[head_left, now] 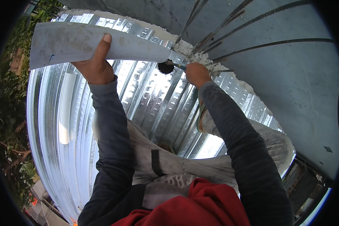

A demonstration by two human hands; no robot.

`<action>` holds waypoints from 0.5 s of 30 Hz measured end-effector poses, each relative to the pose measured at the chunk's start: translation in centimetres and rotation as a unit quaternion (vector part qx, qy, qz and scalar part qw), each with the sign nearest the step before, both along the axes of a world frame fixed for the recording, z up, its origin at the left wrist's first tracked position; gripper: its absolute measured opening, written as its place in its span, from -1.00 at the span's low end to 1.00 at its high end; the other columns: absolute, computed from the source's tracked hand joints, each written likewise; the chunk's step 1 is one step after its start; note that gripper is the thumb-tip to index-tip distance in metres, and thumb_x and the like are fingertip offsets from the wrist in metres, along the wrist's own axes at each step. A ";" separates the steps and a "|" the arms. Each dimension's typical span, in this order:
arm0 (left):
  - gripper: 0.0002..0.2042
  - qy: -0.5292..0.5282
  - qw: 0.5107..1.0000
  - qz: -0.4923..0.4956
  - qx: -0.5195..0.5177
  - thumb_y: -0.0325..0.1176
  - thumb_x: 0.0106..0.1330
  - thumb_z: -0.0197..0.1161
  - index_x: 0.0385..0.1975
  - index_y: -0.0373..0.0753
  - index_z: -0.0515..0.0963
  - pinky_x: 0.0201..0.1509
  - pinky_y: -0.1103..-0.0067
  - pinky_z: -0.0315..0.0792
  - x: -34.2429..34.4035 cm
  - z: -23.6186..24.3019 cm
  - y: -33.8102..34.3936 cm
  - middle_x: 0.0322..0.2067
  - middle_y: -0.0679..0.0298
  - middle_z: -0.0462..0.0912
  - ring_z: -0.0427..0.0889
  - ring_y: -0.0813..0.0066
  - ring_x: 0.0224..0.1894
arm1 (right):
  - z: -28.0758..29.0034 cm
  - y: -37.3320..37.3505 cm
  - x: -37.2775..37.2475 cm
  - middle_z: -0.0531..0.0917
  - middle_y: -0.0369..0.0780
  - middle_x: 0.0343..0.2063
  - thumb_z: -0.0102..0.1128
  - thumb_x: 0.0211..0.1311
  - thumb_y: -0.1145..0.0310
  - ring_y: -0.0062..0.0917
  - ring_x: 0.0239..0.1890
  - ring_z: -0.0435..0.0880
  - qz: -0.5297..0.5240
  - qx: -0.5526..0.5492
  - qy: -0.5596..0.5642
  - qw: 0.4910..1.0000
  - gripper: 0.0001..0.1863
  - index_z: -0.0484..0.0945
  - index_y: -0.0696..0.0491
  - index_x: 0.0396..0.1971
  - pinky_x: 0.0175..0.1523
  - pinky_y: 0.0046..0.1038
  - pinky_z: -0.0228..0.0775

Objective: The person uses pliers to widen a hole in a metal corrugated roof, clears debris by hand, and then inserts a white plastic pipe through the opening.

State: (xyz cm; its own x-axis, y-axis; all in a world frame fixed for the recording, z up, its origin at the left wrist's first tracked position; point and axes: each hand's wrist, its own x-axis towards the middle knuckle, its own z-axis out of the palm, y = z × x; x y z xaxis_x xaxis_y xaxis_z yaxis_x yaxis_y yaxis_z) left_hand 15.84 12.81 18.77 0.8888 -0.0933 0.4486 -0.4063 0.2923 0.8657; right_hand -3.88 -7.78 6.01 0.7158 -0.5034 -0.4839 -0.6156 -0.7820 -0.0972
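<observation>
My left hand [98, 66] grips a wide, pale grey plastic pipe [69, 43], its thumb pressed on the upper side and its fingers hidden beneath. The pipe extends from the upper left to a round dark hole [164, 68] in the corrugated metal decking [150, 101]. My right hand [197, 74] is closed around a slim tool [179, 66] with a thin dark end, which points left to the pipe's right end by the hole. Most of its handle is covered by my fingers, and I cannot tell whether its tip touches the pipe.
A narrow white pipe [66, 113] lies along the decking's left side. Bent steel bars [265, 16] jut from the broken concrete edge [184, 48] beside a grey wall [290, 83]. Green plants [9, 90] border the left. My legs [207, 169] are folded on the decking.
</observation>
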 end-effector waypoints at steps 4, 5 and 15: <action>-0.29 -0.005 1.000 -0.005 0.002 -0.48 -0.01 0.49 0.18 -0.31 0.27 0.28 0.32 0.36 0.1 -0.4 0.1 0.02 0.05 0.45 0.50 0.22 0.09 | 0.5 -0.5 -2.4 0.72 -0.04 -0.26 0.11 0.35 0.22 -0.11 -0.08 0.71 0.016 0.044 0.005 0.999 -0.71 0.71 0.07 -0.18 0.03 -0.14 0.55; -0.30 0.004 1.000 -0.016 0.013 -0.49 -0.01 0.50 0.17 -0.31 0.28 0.28 0.32 0.35 0.1 -0.3 0.7 0.02 0.06 0.46 0.50 0.22 0.09 | 0.9 -0.5 -2.9 0.72 -0.04 -0.25 0.11 0.36 0.19 -0.10 -0.08 0.71 0.005 0.059 -0.004 0.998 -0.70 0.70 0.07 -0.16 0.03 -0.14 0.53; -0.32 0.035 0.987 -0.117 0.101 -0.42 -0.02 0.52 0.14 -0.38 0.36 0.12 0.36 0.55 -2.5 -5.6 1.0 0.01 0.01 0.54 0.62 0.19 0.02 | -5.2 -1.0 -17.0 0.62 0.08 -0.10 0.19 0.35 0.06 0.03 -0.03 0.63 -0.202 -0.047 -0.128 0.970 -0.54 0.44 0.17 -0.03 0.03 -0.05 0.47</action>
